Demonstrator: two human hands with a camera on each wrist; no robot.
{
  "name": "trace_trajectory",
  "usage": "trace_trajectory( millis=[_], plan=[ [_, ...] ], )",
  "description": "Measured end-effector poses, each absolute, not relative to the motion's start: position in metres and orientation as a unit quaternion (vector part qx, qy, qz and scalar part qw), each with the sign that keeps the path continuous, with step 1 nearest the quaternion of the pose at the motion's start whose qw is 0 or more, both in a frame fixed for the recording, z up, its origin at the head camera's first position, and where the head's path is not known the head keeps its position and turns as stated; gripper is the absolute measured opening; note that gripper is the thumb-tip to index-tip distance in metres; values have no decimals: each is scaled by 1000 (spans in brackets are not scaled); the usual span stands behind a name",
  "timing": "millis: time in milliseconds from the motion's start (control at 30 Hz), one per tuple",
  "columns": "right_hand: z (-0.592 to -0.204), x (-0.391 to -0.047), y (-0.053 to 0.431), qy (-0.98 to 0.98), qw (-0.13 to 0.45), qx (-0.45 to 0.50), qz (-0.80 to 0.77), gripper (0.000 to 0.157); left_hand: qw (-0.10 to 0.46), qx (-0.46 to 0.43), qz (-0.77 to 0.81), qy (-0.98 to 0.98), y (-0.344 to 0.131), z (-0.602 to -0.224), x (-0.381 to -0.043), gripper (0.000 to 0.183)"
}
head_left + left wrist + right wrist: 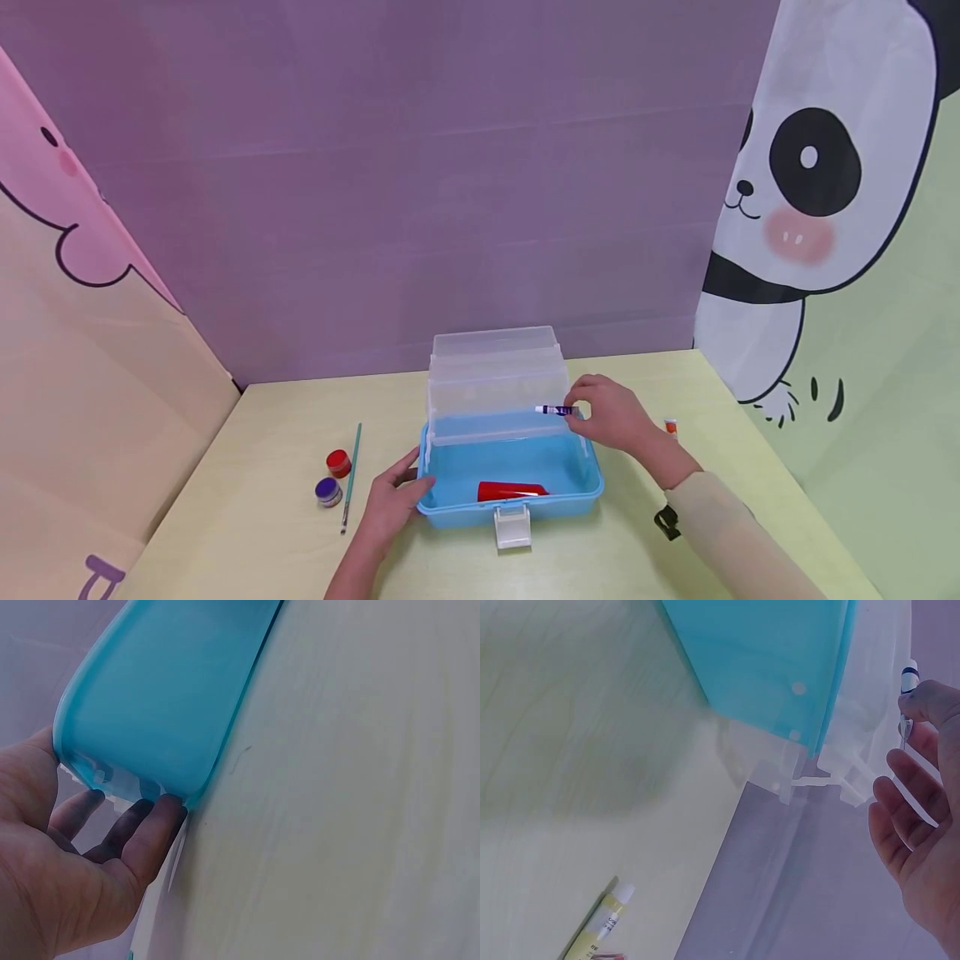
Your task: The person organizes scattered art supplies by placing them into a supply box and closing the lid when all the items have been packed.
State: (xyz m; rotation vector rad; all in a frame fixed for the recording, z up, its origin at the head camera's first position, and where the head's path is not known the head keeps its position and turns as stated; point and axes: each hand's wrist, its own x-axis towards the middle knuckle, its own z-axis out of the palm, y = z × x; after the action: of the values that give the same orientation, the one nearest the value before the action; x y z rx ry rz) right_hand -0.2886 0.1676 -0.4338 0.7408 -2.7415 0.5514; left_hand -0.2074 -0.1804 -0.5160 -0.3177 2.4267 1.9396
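Observation:
A light-blue plastic box stands on the table with its clear lid raised and its white latch hanging down in front. My left hand grips the box's left end, thumb over the rim; in the left wrist view its fingertips lie at the end wall. Above the box's back right corner, my right hand pinches a small paint tube with a dark purple label and white cap between thumb and fingers. Inside the box lies a red, tapered tube-like thing.
Left of the box are a red-lidded paint pot, a purple-lidded pot and a teal paintbrush. An orange paint tube lies beyond the right forearm. In the right wrist view a yellow paint tube rests on the table.

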Motion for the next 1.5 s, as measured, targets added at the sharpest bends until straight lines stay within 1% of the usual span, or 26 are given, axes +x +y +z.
trace_trajectory(
  millis=[100,333,867,1500],
  plan=[
    [-433,-290,165,-941,125,253,188,17,9,-103,622,776,-180,-515,-207,64],
    [-432,-295,159,-938,131,264,182,13,8,-102,622,776,-180,-514,-207,64],
    [-431,-302,146,-932,133,282,183,9,13,-106,615,781,-181,-514,-208,65],
    [-429,-299,142,-937,117,274,182,10,12,-94,618,781,-182,-514,-206,64]
  ],
)
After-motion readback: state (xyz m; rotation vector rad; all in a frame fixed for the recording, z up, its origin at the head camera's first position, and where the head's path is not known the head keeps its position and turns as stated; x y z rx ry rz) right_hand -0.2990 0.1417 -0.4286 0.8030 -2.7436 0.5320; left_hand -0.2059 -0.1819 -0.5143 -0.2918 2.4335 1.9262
